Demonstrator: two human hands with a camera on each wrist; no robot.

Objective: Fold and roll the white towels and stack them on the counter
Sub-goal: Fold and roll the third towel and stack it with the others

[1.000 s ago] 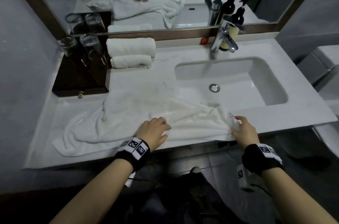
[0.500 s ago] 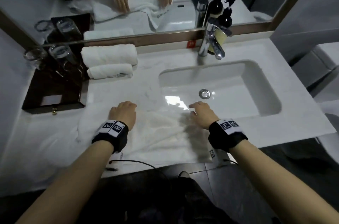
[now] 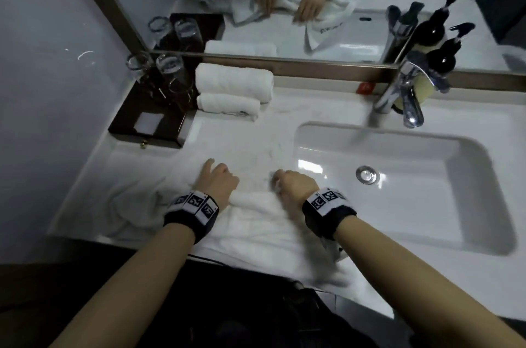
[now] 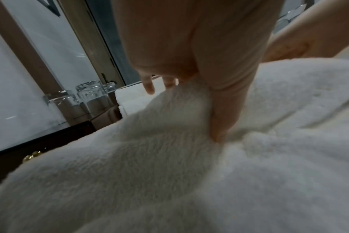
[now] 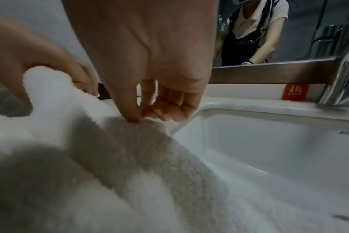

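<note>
A loose white towel (image 3: 256, 222) lies on the white counter (image 3: 318, 105) near the front edge, just left of the sink, with one corner hanging off the front. My left hand (image 3: 219, 179) grips a raised fold of it, thumb (image 4: 223, 123) pressed into the cloth and fingers behind the fold. My right hand (image 3: 290, 181) pinches the towel's edge (image 5: 130, 134) between thumb and fingers (image 5: 169, 108) at the basin's rim. Two rolled white towels lie side by side at the back left, the larger roll (image 3: 233, 81) behind the smaller roll (image 3: 227, 102).
A dark wooden tray (image 3: 148, 122) with upturned glasses (image 3: 170, 68) stands at the back left against the mirror. The sink basin (image 3: 469, 176) fills the right side. Behind it are a chrome faucet (image 3: 404, 97) and dark pump bottles (image 3: 441, 57).
Both hands carried the towel's near edge from the counter's front away from me over the towel. They then came closer together, and now hold its fold.
</note>
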